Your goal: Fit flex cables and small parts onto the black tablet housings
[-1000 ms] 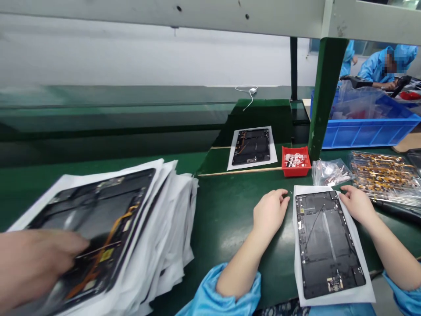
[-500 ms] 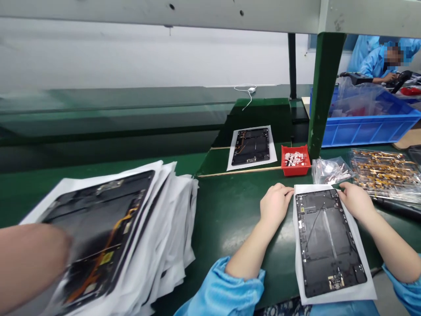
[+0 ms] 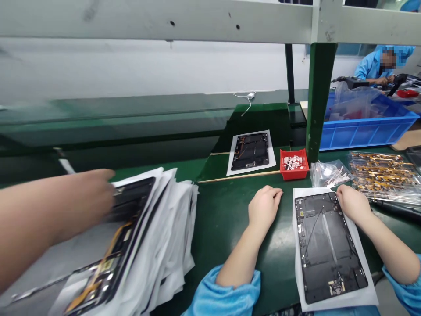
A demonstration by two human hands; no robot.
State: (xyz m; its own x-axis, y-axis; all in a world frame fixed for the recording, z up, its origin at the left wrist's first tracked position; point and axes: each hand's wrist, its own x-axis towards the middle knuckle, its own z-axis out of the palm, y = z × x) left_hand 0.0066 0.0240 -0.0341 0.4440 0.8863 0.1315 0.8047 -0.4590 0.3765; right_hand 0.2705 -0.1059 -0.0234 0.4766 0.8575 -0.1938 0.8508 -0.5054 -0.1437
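In front of me a black tablet housing [image 3: 329, 245] lies on a white sheet [image 3: 373, 296], with small circuit parts along its edges. My right hand [image 3: 353, 202] is closed at the upper right corner, pinching the edge of the white sheet beside the housing. My left hand [image 3: 264, 205] rests on the green bench to the left of the sheet, apart from it. Its thumb and fingers are pressed together, with nothing visible in them. Another person's blurred arm [image 3: 66, 206] reaches from the left over a stack of housings [image 3: 138, 206] interleaved with white sheets [image 3: 171, 237].
Farther back lies another housing [image 3: 251, 151] on a sheet, beside a red tray [image 3: 295, 164] of small white pieces. Right of it are a clear bag [image 3: 330, 174], bagged orange flex cables [image 3: 386, 177] and a blue crate [image 3: 368, 131]. A green post [image 3: 320, 101] stands behind.
My left hand has drawn back left, off the sheet's edge. My right hand stays at the corner. The other person's arm has moved up and right over the stack.
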